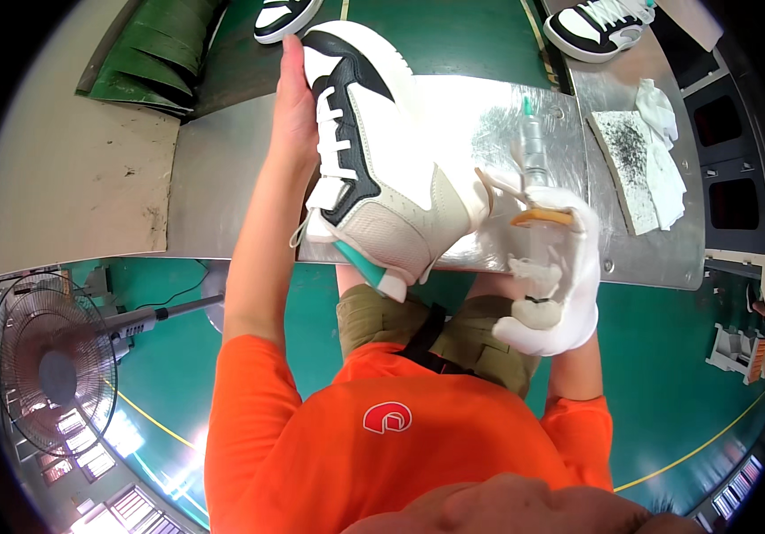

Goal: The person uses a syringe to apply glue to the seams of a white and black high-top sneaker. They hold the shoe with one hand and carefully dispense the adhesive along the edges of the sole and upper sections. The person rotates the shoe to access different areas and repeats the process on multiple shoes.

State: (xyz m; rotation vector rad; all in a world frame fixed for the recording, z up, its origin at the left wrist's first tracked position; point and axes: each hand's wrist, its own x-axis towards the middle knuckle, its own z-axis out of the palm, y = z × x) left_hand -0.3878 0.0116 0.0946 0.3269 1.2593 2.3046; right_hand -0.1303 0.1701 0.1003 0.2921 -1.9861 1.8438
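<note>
A white, black and grey sneaker point(391, 151) with white laces is tilted over the metal worktop, toe away from me and sole to the right. My bare left hand point(295, 111) is closed round its left side near the toe, with the thumb up along the edge. My right hand point(569, 285), in a white glove, is curled round a clear syringe point(534, 147) whose green tip points away from me. Pale fingertips of this hand show near the shoe's heel; whether they touch it I cannot tell. Teal lining shows at the shoe's collar.
More sneakers stand beyond, one at the far right point(600, 27) and one at the far left point(284, 16). A smudged white pad point(624, 169) and a crumpled white cloth point(663, 151) lie on the metal worktop point(222, 187). A fan point(55, 374) stands at the left.
</note>
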